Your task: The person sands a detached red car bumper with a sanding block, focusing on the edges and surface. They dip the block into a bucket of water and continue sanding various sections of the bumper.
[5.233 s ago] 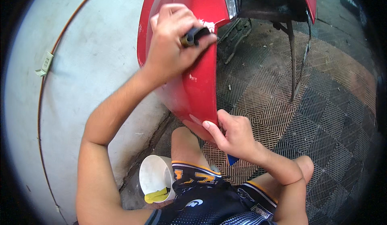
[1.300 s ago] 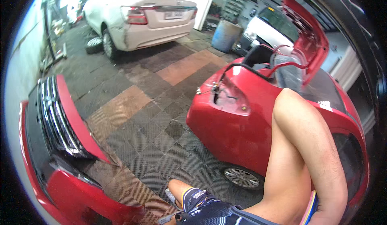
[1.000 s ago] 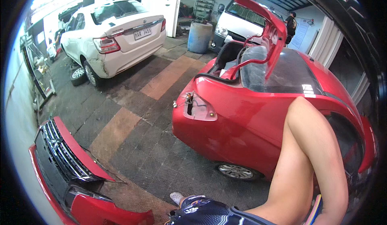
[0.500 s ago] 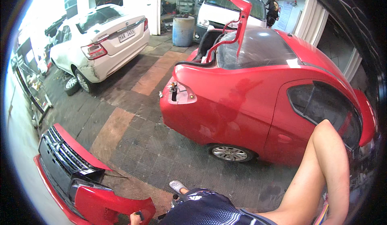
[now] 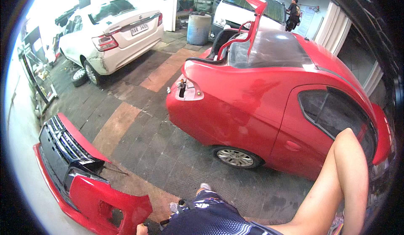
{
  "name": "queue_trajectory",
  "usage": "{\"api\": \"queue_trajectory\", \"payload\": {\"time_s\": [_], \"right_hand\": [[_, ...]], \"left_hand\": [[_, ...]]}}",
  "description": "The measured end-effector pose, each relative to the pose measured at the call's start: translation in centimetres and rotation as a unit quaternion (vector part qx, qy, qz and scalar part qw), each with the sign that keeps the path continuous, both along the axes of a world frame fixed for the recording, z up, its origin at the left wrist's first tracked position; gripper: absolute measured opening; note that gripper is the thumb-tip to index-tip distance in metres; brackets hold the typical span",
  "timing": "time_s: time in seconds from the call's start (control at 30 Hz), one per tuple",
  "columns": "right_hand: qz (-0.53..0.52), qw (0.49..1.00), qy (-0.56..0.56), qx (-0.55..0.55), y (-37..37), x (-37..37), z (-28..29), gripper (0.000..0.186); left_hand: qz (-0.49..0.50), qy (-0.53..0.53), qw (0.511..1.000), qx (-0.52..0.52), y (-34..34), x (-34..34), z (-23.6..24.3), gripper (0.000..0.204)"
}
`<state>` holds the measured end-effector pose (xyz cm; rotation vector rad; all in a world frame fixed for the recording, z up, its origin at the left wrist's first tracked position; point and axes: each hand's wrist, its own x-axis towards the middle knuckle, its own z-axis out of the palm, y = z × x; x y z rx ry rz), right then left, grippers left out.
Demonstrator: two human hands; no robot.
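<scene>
At the bottom edge, my left hand (image 5: 142, 230) shows only in part, closed on a small dark object whose kind I cannot make out. Right beside it lies the corner of a detached red car bumper (image 5: 94, 197) with a dark grille (image 5: 69, 142), standing against the wall at left. My right arm (image 5: 351, 167) is bent, its elbow up in front of the red car (image 5: 252, 108); the right hand itself is out of the picture. The red car's trunk lid (image 5: 256, 7) is raised. Its tail lamp recess (image 5: 187, 91) has no lamp in it.
A damaged white car (image 5: 122, 37) stands at the far left with a loose wheel (image 5: 79, 77) beside it. Behind are a blue drum (image 5: 198, 29), a white van (image 5: 227, 14) and another person (image 5: 293, 15). Dark tiles (image 5: 168, 150) with orange strips cover the floor.
My view has shifted slightly, and my feet have changed position in a step. My left hand has sunk a little lower at the bottom edge. The bent right arm keeps its pose.
</scene>
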<state>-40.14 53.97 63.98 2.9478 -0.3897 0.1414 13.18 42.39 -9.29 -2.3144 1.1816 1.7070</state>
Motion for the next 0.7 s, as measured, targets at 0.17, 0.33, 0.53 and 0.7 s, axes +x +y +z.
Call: {"api": "queue_trajectory", "payload": {"time_s": [0.17, 0.33, 0.53, 0.7], "right_hand": [[0.008, 0.999, -0.033, -0.009, 1.7, -3.6, -1.3, 0.034], [-0.021, 0.997, -0.066, -0.016, 4.8, -9.3, -3.2, 0.036], [-0.08, 0.987, -0.137, -0.024, 10.3, -19.2, -5.8, 0.039], [-0.152, 0.941, -0.302, 0.006, 15.5, -28.4, -9.3, 0.041]], "left_hand": [[0.045, -0.031, 0.998, -0.039, 2.4, 1.6, 1.1, 0.05], [0.142, -0.052, 0.986, -0.064, 4.3, -2.5, 3.0, 0.039], [0.076, -0.042, 0.994, -0.073, 6.0, -9.0, 3.2, 0.024], [0.06, -0.041, 0.995, -0.061, 7.9, -17.7, 2.0, 0.029]]}}
